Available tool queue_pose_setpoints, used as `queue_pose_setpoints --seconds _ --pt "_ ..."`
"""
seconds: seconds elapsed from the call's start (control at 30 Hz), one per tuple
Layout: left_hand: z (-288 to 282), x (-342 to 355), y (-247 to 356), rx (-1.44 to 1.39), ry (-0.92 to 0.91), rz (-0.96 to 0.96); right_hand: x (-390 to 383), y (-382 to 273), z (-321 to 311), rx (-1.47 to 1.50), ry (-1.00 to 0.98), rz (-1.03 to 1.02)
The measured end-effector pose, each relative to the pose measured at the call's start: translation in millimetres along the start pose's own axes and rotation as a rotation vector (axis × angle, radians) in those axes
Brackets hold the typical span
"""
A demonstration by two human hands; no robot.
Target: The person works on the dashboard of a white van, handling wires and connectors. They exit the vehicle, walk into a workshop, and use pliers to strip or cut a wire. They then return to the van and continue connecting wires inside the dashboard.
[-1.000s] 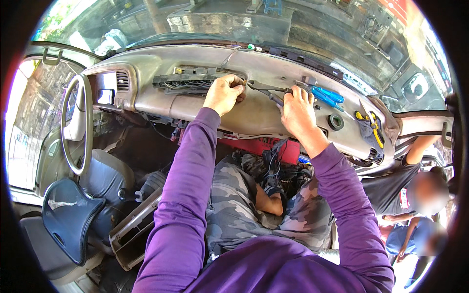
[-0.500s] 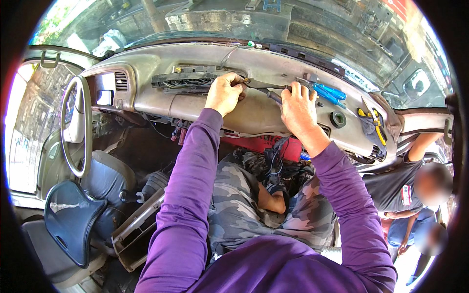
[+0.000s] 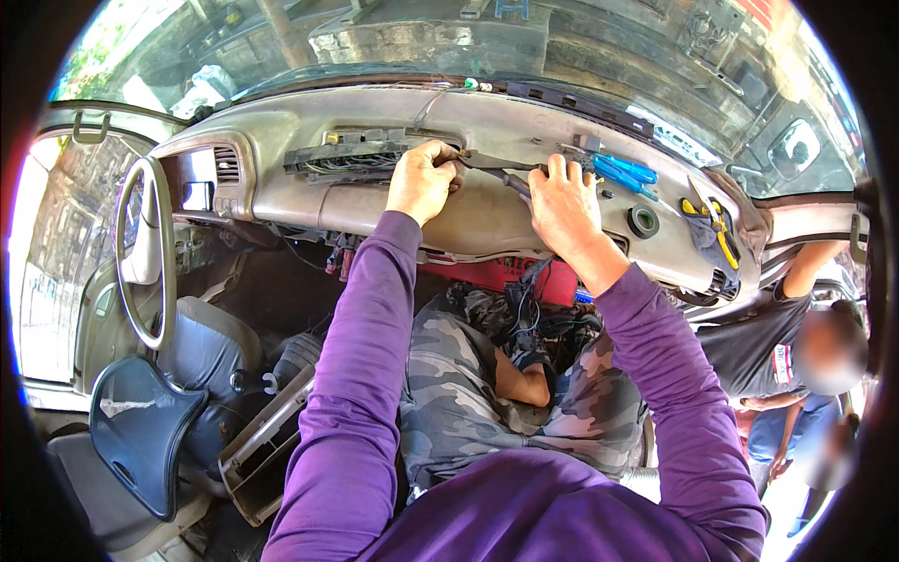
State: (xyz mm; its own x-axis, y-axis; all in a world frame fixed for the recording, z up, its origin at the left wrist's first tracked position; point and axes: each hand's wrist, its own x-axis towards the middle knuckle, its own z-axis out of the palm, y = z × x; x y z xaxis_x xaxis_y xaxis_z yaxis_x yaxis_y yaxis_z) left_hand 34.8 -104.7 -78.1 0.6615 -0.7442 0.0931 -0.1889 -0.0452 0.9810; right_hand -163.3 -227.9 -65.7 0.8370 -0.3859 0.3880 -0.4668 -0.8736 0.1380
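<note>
My left hand (image 3: 423, 183) is closed in a pinch at the right end of a long black slatted plastic part (image 3: 342, 161) with wires along it, which lies on the dashboard. What its fingertips pinch is too small to make out. My right hand (image 3: 567, 211) is closed around the dark handles of a pair of pliers (image 3: 506, 174). The jaws of the pliers point left and meet the left fingertips. Just beyond my right hand lie blue-handled tools (image 3: 626, 172), and a roll of black tape (image 3: 642, 221) sits to its right.
Yellow-handled pliers (image 3: 719, 234) lie at the dashboard's (image 3: 375, 208) right end. A steering wheel (image 3: 154, 248) stands at the left. Loose wiring (image 3: 524, 304) hangs below the dash. A removed trim panel (image 3: 267, 450) leans by the seat. One person (image 3: 763, 347) is outside at the right.
The view has shifted slightly. Both hands keep their grips near the same spot, and the pliers still reach the left fingertips.
</note>
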Motion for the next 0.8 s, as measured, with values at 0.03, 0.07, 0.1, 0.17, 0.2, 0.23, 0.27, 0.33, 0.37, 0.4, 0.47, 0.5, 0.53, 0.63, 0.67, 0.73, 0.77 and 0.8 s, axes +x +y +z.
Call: queue_pose_setpoints --seconds 0.03,0.07,0.1,0.17,0.2,0.23,0.27,0.33,0.37,0.4,0.47,0.5,0.53,0.63,0.67,0.73,0.77,0.8 --pt "0.0 -0.1 -0.4 -0.009 0.003 -0.003 0.4 -0.3 -2.7 -0.003 -0.011 -0.006" --pt "-0.5 0.1 -0.6 -0.008 -0.001 -0.002 0.6 -0.3 -4.2 -0.006 -0.021 -0.011" --pt "-1.2 0.5 -0.7 -0.008 -0.003 -0.001 0.7 0.3 -4.4 -0.013 -0.019 -0.023" --pt "-1.4 0.8 -1.0 -0.01 -0.004 0.0 1.7 2.6 -4.8 -0.026 -0.012 -0.046" --pt "-1.3 0.4 -1.4 -0.014 -0.001 0.0 1.8 3.8 -2.9 -0.018 -0.009 -0.05" --pt "-0.6 0.4 -0.9 -0.018 0.0 0.001 1.8 4.9 -1.0 -0.011 -0.006 -0.053" --pt "-0.2 0.6 -0.4 -0.013 -0.001 0.004 1.7 5.7 0.0 -0.004 -0.002 -0.055" --pt "-0.1 1.1 -0.3 -0.003 -0.002 0.008 2.7 5.2 -2.8 0.026 -0.052 -0.036" --pt "-0.4 1.0 -1.2 -0.011 0.002 0.012 3.2 4.6 -4.5 0.042 -0.076 -0.027" --pt "-0.7 0.6 -2.0 -0.019 0.006 0.016 3.0 4.8 -3.2 0.035 -0.049 -0.033" --pt "0.4 0.5 0.3 -0.011 0.009 0.016 2.3 6.6 2.1 0.018 0.006 -0.041" --pt "1.5 0.6 1.6 0.004 0.01 0.011 1.3 7.5 4.1 -0.014 0.035 -0.045" --pt "1.3 -0.3 1.4 0.02 0.015 0.003 -0.7 6.4 5.8 -0.043 0.063 -0.05" --pt "-0.9 2.6 -3.8 0.003 0.007 0.022 -2.3 3.8 6.0 -0.042 0.046 -0.038" --pt "-0.6 2.1 -3.6 0.004 0.008 0.02 -2.5 3.3 5.1 -0.027 0.024 -0.028" --pt "-0.2 1.0 -3.0 0.004 0.012 0.016 -2.9 4.0 4.6 0.002 0.027 -0.034" --pt "0.0 0.7 -2.8 0.006 0.016 0.016 -2.8 4.4 4.3 0.016 0.029 -0.037" --pt "0.1 0.4 -2.4 0.008 0.02 0.016 -2.5 4.7 4.1 0.028 0.024 -0.037"
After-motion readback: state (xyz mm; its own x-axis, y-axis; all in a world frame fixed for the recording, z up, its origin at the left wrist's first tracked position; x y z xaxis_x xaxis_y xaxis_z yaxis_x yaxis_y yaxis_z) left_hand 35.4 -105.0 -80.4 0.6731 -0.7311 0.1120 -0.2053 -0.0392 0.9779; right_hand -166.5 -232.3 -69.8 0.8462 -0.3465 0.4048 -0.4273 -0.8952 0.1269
